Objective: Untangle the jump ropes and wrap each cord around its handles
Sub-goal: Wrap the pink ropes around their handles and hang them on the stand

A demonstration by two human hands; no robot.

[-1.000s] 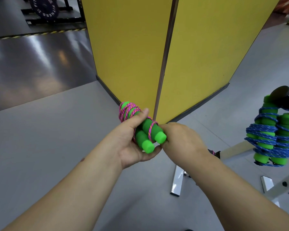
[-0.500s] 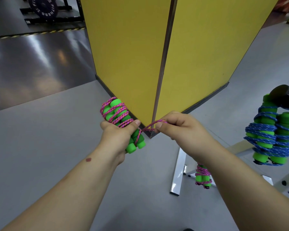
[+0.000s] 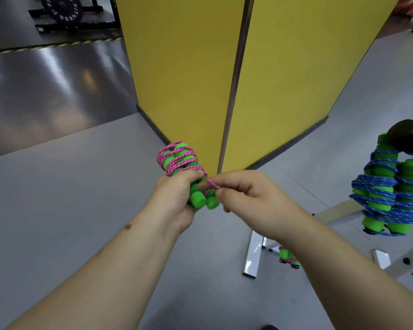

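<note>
Head view: I look down past two bare forearms at a grey floor (image 3: 57,198) and the corner of a yellow wall (image 3: 184,75).
Left hand: my left hand (image 3: 174,198) is wrapped round the lower part of a pair of green handles (image 3: 196,198); its fingers are closed on them, with the thumb pressed across the front.
Handles: they lie side by side, tilted, with their near ends pointing at me and sticking out below the hand, and the far ends rising beyond it.
Pink cord: the pink cord (image 3: 179,160) is wound in several turns round the upper part of both handles, just above my left hand.
Right hand: my right hand (image 3: 246,198) is right beside the left, its thumb and forefinger pinching a short free stretch of the pink cord (image 3: 212,183) that runs down from the wound turns.
Blue rope: at the right, well apart from my hands, a second pair of green handles wound in blue cord (image 3: 389,196) hangs from a black bar (image 3: 408,136).
Third rope: a small bundle of green handles with pink cord (image 3: 289,257) shows below my right forearm, near a white metal frame (image 3: 253,256); whether it touches the floor I cannot tell.
Far left: a dark weight plate (image 3: 62,8) sits on a rack at the top edge.
</note>
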